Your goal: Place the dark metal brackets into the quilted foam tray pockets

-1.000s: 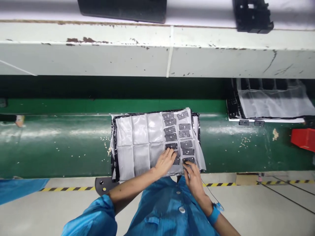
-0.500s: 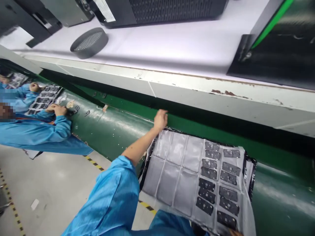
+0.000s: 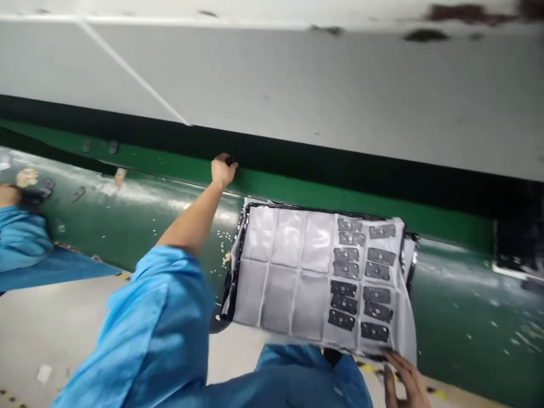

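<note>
A tray-like sheet of clear pockets with black taped edges lies in front of me. Small dark flat parts fill its two right-hand columns, while the other pockets show none. My left hand reaches beyond the sheet's far left corner, under the shelf. Its fingers are curled round a small dark piece, too small to name. At the near right corner is my right hand, its fingertips touching the sheet's edge and its thumb apart from the fingers.
A white shelf front overhangs the green bench. Dark items stand at the right. Small pale bits are scattered left of the sheet. A co-worker's blue sleeve is at far left, near loose dark parts.
The view has tipped down and closer to the shelf front. My left hand has gone further under the shelf and now has a dark piece in it. More of my right hand shows.
</note>
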Tool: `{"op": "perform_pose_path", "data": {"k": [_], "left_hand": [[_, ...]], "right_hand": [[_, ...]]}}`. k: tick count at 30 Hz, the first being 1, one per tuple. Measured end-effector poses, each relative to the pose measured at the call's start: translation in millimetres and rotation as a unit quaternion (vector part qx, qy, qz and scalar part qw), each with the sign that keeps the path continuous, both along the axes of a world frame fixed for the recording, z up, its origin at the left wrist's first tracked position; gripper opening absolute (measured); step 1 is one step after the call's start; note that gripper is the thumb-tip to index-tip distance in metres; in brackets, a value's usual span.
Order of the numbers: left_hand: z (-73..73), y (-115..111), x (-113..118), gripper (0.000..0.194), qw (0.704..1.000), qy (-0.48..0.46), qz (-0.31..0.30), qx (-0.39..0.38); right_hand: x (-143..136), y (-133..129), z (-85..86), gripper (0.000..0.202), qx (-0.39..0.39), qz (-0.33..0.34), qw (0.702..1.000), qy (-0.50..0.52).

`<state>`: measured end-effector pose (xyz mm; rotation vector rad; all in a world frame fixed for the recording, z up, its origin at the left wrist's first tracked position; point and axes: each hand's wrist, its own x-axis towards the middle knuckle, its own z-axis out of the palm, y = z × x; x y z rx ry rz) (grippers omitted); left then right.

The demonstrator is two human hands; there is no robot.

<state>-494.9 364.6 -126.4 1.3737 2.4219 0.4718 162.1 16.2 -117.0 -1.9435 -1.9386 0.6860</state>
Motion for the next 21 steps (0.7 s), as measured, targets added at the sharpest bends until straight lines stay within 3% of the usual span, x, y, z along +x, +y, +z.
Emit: {"op": "perform_pose_path", "data": {"k": [3, 6, 8, 11, 13, 16, 19, 21], "left_hand": [[11.8, -65, 81, 0.019, 0.989, -0.045, -0.127, 0.056], [17.6, -165, 176, 0.020, 0.948, -0.109, -0.284, 0.089], [15.0, -225, 230, 0.028, 0.924, -0.103, -0.356, 0.090], [3.0, -275, 286, 0.033, 0.923, -0.062, -0.374, 0.063], [-4.4, -286, 308, 0.037, 0.931, -0.052, -0.360, 0.044], [-5.2, -289, 324, 0.045, 0.937, -0.044, -0.346, 0.018], [3.3, -297, 312, 0.052, 0.940, -0.043, -0.337, 0.001], [8.7, -302, 285, 0.051, 0.956, -0.024, -0.291, -0.007]], "right_hand": [[-10, 8, 14.2, 0.045, -0.012, -0.015, 1.000, 0.013], [-11, 17, 18.8, 0.044, 0.000, -0.041, 0.999, 0.014], [-6, 25, 18.8, 0.045, 0.015, -0.061, 0.998, 0.012], [2, 42, 14.5, 0.047, 0.032, -0.082, 0.996, 0.012], [6, 56, 7.9, 0.049, 0.037, -0.090, 0.995, 0.014], [7, 79, -6.8, 0.057, 0.037, -0.092, 0.995, 0.013], [6, 98, -21.2, 0.065, 0.028, -0.084, 0.996, 0.016], [7, 106, -27.1, 0.063, 0.016, -0.074, 0.997, 0.021]]}}
